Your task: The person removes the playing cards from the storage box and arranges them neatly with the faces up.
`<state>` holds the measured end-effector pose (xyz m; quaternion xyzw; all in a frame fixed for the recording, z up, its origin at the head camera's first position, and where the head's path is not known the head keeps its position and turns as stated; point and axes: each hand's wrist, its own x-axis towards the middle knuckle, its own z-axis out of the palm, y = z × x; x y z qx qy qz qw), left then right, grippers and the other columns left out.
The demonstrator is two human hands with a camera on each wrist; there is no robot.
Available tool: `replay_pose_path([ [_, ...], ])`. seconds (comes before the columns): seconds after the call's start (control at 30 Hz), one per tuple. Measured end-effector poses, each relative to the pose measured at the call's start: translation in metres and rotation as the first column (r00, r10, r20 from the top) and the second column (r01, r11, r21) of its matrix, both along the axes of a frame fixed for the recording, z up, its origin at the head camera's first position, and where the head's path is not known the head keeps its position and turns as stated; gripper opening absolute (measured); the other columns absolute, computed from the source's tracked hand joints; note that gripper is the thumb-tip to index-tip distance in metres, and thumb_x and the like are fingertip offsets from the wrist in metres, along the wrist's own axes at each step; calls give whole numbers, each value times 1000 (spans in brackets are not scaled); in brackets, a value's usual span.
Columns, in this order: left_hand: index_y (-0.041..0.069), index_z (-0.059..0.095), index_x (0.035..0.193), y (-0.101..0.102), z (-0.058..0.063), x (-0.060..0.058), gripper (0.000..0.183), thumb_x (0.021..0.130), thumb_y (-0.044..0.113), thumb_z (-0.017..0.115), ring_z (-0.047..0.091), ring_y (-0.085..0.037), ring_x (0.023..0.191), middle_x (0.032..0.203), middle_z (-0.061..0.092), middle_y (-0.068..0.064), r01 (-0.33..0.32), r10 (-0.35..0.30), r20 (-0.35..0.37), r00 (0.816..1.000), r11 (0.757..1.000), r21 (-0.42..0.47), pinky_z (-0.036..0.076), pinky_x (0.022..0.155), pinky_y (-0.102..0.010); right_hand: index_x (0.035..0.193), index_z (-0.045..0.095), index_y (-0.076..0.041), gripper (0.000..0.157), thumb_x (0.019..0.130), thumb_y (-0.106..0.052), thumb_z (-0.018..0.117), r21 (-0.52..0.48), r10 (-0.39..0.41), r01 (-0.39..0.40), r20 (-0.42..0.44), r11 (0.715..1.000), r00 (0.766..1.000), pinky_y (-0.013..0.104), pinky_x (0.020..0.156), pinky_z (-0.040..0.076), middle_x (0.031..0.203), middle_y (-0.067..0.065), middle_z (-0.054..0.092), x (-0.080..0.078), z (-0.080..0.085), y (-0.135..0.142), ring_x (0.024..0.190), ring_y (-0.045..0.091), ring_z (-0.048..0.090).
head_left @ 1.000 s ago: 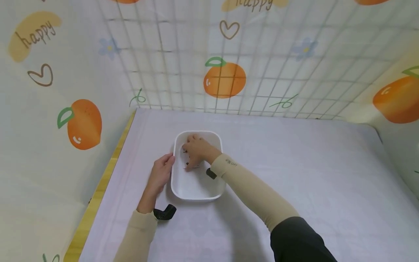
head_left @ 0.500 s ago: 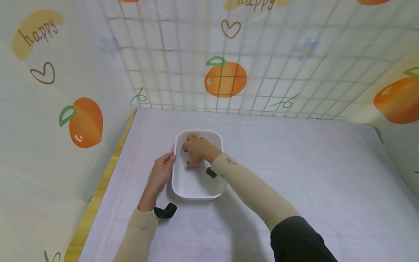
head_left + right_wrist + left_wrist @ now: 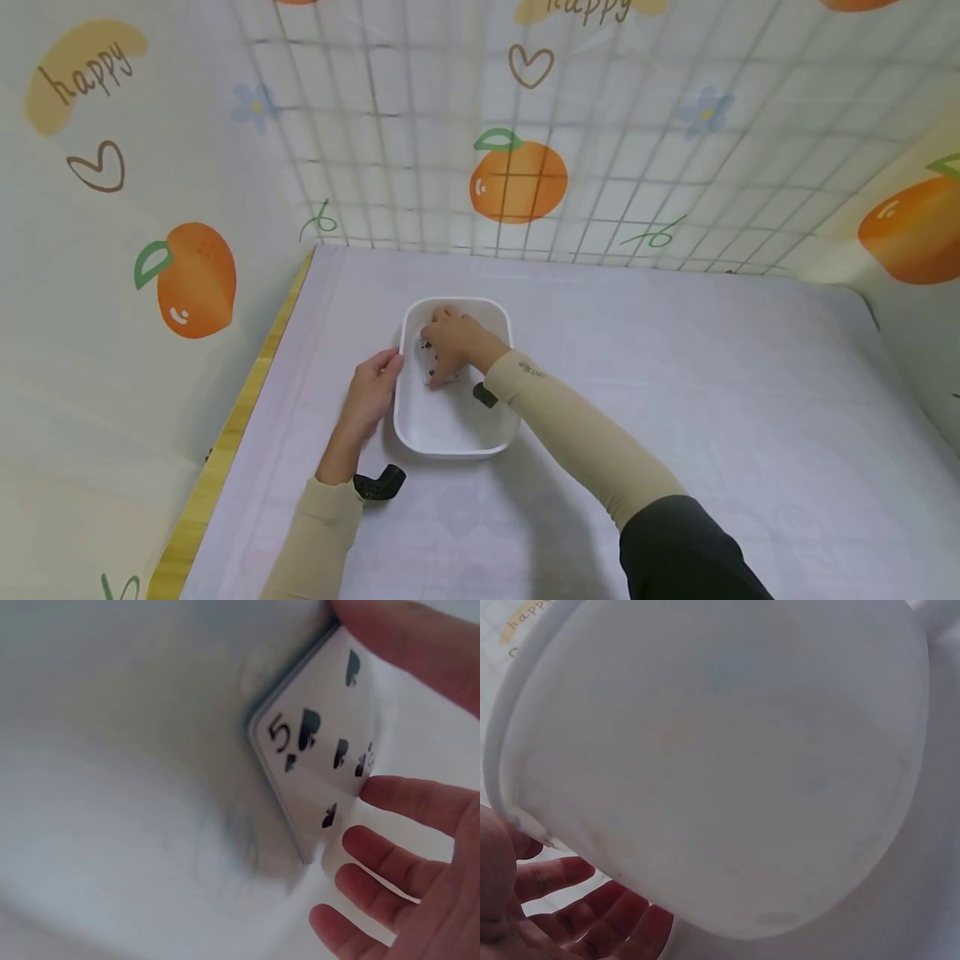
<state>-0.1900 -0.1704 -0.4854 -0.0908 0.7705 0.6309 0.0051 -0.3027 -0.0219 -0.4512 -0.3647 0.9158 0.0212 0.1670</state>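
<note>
A white rounded rectangular plastic tub [image 3: 453, 427] stands on the table. My left hand [image 3: 367, 392] holds its left rim, the thumb on the rim and the other fingers against the outer wall. Inside lies a small stack of playing cards [image 3: 311, 787], face up with the five of spades on top. My right hand [image 3: 420, 832] reaches down into the tub and pinches the stack by opposite edges between thumb and index finger, while the remaining fingers spread beside it. In the head view that hand covers most of the cards [image 3: 428, 353].
A pale cloth [image 3: 675, 400] covers the table, with a yellow wooden edge [image 3: 225, 442] along the left. Behind rises a wire grid [image 3: 630, 150] against a sheet printed with oranges. Black wrist cameras are strapped on both arms, the left one [image 3: 380, 483] near the tub's corner.
Hands, tub and cards stay nearly in place; the whole head view shifts only slightly.
</note>
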Motion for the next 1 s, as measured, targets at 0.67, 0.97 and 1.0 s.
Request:
replay_pose_path([
  [0.67, 0, 52, 140, 3, 3, 1, 43, 105, 26, 49, 61, -36, 115, 132, 58, -23, 5, -5, -2, 1000, 1000, -14, 52, 93, -46, 129, 61, -14, 80, 67, -60, 82, 9, 5, -5, -28, 1000, 1000, 39, 94, 43, 119, 5, 51, 5, 15, 4, 110, 20, 43],
  [0.97, -1, 53, 139, 3, 1, 1, 42, 105, 25, 49, 61, -36, 115, 131, 59, -24, -9, 9, 6, 1000, 1000, -19, 51, 94, -47, 125, 62, -11, 82, 64, -63, 83, 3, 6, -6, -37, 1000, 999, 39, 94, 44, 122, 7, 53, 8, 22, 6, 110, 21, 46],
  [1.0, -1, 53, 139, 3, 1, 1, 43, 105, 25, 49, 60, -36, 115, 132, 59, -24, -10, 10, 7, 1000, 1000, -17, 51, 94, -47, 125, 63, -11, 82, 64, -63, 83, 4, 9, -9, -37, 1000, 999, 39, 94, 44, 123, 7, 53, 9, 23, 6, 110, 22, 46],
])
